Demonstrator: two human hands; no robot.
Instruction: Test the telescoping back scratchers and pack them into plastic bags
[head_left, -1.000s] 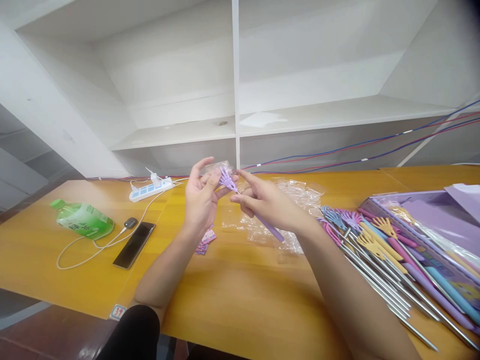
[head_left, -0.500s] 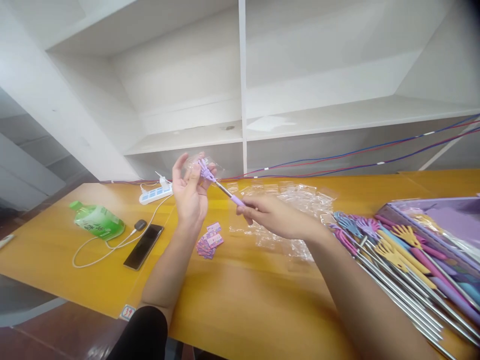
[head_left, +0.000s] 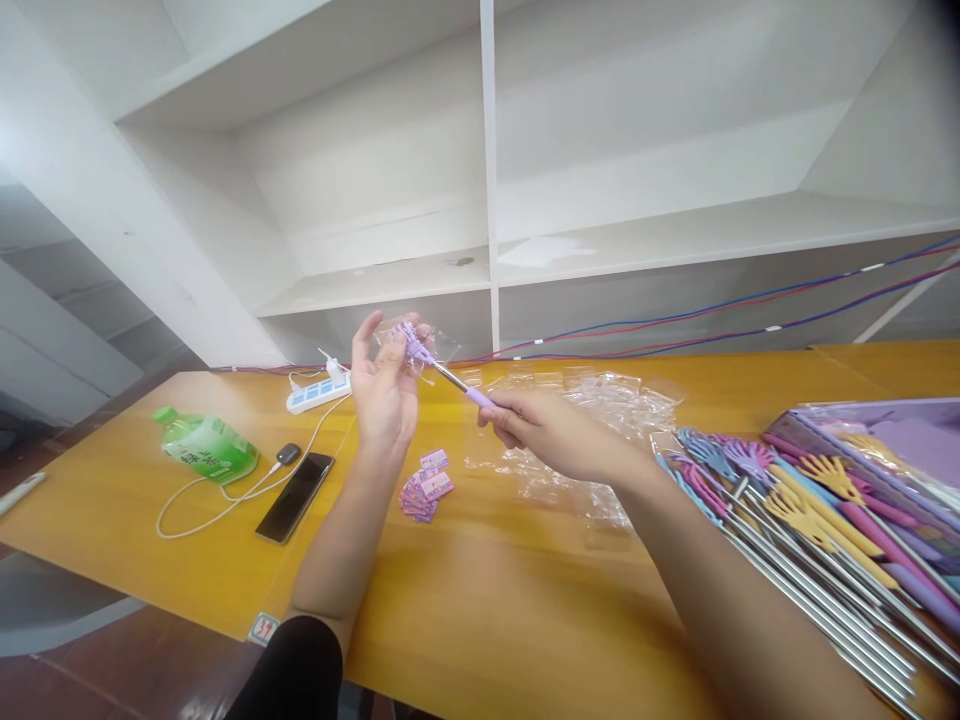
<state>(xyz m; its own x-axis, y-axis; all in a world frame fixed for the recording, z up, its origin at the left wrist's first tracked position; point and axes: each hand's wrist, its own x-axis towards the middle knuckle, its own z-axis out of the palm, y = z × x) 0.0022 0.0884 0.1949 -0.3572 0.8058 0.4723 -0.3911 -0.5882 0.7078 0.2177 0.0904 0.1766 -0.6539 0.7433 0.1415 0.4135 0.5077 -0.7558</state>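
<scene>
My right hand (head_left: 544, 430) is closed round the purple handle of a telescopic back scratcher (head_left: 450, 378) with a purple hand-shaped head. Its metal shaft shows between my two hands. My left hand (head_left: 382, 385) is raised above the yellow table (head_left: 480, 620), pinching a small clear plastic bag (head_left: 420, 345) that sits over the scratcher's head. The thumb and one finger stick up apart.
Loose clear bags (head_left: 585, 430) lie behind my right hand. Small pink labels (head_left: 425, 488) lie under my left wrist. Several coloured scratchers (head_left: 810, 520) and a purple box (head_left: 900, 440) fill the right side. A green bottle (head_left: 206, 448), phone (head_left: 295, 496) and power strip (head_left: 319, 393) lie left.
My right hand slid back along the scratcher from near its head to the handle, and the metal shaft now shows. The left hand kept the bag on the head. The view shifted left.
</scene>
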